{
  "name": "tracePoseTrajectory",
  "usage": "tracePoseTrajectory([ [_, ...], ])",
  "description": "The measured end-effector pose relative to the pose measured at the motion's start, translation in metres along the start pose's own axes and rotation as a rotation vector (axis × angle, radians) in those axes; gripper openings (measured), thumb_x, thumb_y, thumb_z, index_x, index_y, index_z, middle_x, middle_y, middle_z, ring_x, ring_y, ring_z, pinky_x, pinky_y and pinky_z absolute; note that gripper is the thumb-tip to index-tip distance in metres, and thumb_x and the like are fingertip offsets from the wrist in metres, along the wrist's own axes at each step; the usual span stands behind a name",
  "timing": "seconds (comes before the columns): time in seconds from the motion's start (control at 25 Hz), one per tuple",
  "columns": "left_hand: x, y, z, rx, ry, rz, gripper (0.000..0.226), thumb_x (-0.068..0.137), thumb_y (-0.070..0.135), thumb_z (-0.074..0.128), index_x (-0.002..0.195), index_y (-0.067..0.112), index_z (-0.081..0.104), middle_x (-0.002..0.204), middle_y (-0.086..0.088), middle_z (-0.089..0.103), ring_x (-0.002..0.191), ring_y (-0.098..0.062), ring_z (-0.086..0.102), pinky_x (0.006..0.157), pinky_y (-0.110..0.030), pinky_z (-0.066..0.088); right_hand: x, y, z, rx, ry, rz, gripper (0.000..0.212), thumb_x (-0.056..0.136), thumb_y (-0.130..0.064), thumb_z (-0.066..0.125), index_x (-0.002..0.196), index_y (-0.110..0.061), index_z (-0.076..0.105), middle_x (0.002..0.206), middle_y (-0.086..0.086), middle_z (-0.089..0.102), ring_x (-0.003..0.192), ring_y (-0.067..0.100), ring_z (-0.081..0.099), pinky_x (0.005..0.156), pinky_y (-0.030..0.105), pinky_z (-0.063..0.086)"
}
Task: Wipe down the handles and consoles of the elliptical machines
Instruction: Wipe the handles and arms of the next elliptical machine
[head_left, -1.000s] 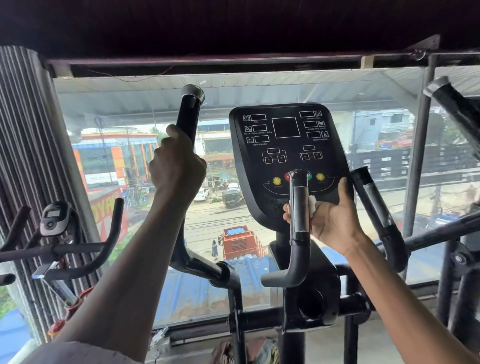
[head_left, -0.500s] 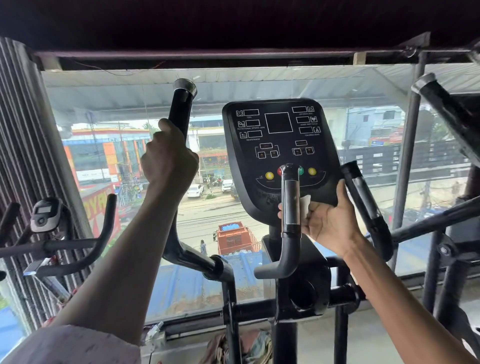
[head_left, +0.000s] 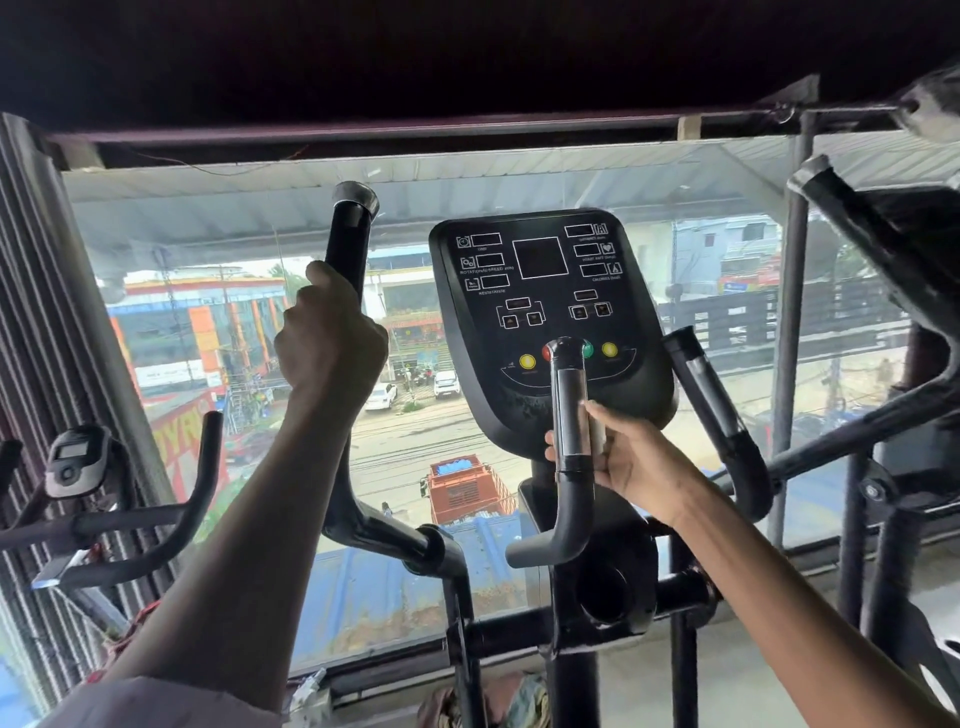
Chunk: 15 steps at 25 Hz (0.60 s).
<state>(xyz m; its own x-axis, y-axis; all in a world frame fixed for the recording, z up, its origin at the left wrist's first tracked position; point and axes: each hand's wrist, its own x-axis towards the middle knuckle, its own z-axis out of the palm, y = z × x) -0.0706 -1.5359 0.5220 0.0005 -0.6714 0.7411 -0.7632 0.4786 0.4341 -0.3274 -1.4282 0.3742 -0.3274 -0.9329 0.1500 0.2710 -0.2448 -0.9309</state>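
From the head view, the person's left hand (head_left: 330, 338) is wrapped in a full fist round the tall moving handle (head_left: 349, 244), gripping it just below its silver cap. The right hand (head_left: 631, 457) is curled round the short fixed handle (head_left: 570, 431) directly in front of the console (head_left: 545, 322), thumb up along the near side and fingertips showing past the far side of the silver sensor strip. A sliver of pale cloth (head_left: 598, 435) shows between the palm and the strip, most of it hidden by the fingers. The console sits just above and beyond the right hand; a second short handle (head_left: 711, 410) stands just to that hand's right.

The step in hand looks like wiping the short handle. To do it well, the right hand should keep the cloth pressed flat against the strip and travel the whole grip, twisting round it so the far side is covered too, then on into the lower bend. The left hand's hold steadies the person and stops the moving handle swinging.

Compared with a second ago, the right hand has slipped lower on the handle, its thumb no longer against the console's lower edge, and less cloth shows. The left hand's grip is unchanged.
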Motion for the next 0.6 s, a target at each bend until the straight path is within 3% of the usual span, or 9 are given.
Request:
tracePoseTrajectory([
  [0.12,-0.001,-0.001,0.001,0.012,0.012,-0.001,0.038,0.09,0.007,0.057,0.123,0.002,0.04,0.114,-0.023,0.061,0.103,-0.046,0.06,0.071,-0.042,0.038,0.003,0.003,0.021,-0.273,0.274,-0.142,0.032,0.091,-0.032,0.058,0.098,-0.003,0.069,0.095,0.016,0.072,0.094,0.039,0.067,0.091,0.042,0.052],
  [0.2,-0.001,-0.002,0.0,0.018,0.016,-0.003,0.038,0.091,0.007,0.057,0.124,0.001,0.04,0.115,-0.023,0.061,0.103,-0.046,0.06,0.07,-0.042,0.037,-0.006,0.027,0.033,-0.543,0.547,-0.341,0.017,0.091,-0.022,0.054,0.083,-0.01,0.063,0.079,0.007,0.063,0.078,0.023,0.059,0.077,0.032,0.045],
  [0.28,-0.001,-0.001,0.001,0.02,0.028,-0.004,0.038,0.091,0.007,0.058,0.124,0.001,0.041,0.114,-0.023,0.061,0.102,-0.046,0.06,0.069,-0.042,0.037,-0.024,0.057,0.048,-0.774,0.696,-0.588,0.021,0.094,-0.003,0.054,0.108,-0.008,0.069,0.104,0.003,0.07,0.099,0.016,0.064,0.089,0.028,0.048],
  [0.32,-0.002,-0.001,0.001,0.02,0.038,0.005,0.038,0.091,0.007,0.058,0.124,0.001,0.041,0.114,-0.023,0.061,0.101,-0.046,0.061,0.069,-0.042,0.037,-0.032,0.069,0.052,-0.824,0.717,-0.696,0.034,0.092,0.005,0.056,0.124,-0.003,0.065,0.122,0.004,0.067,0.115,0.014,0.061,0.099,0.027,0.048],
  [0.4,-0.003,-0.002,0.001,0.025,0.05,0.032,0.037,0.093,0.01,0.059,0.124,-0.001,0.042,0.114,-0.024,0.061,0.101,-0.046,0.06,0.068,-0.042,0.036,-0.043,0.096,0.052,-0.876,0.699,-0.862,0.051,0.089,0.011,0.058,0.138,0.0,0.054,0.141,0.01,0.055,0.133,0.017,0.051,0.11,0.029,0.042],
  [0.48,-0.006,-0.003,0.001,0.037,0.05,0.056,0.038,0.094,0.013,0.059,0.125,-0.002,0.042,0.115,-0.024,0.06,0.103,-0.047,0.059,0.069,-0.044,0.036,-0.051,0.121,0.051,-0.892,0.688,-0.932,0.057,0.087,0.012,0.058,0.141,0.001,0.049,0.146,0.013,0.051,0.138,0.019,0.046,0.112,0.032,0.042],
  [0.6,-0.007,-0.001,0.001,0.101,0.073,0.085,0.045,0.092,0.012,0.061,0.128,-0.006,0.041,0.121,-0.028,0.055,0.112,-0.046,0.052,0.079,-0.051,0.043,-0.053,0.137,0.054,-0.806,0.79,-0.867,0.058,0.086,0.016,0.06,0.141,0.0,0.05,0.143,0.005,0.051,0.132,0.012,0.051,0.104,0.028,0.048],
])
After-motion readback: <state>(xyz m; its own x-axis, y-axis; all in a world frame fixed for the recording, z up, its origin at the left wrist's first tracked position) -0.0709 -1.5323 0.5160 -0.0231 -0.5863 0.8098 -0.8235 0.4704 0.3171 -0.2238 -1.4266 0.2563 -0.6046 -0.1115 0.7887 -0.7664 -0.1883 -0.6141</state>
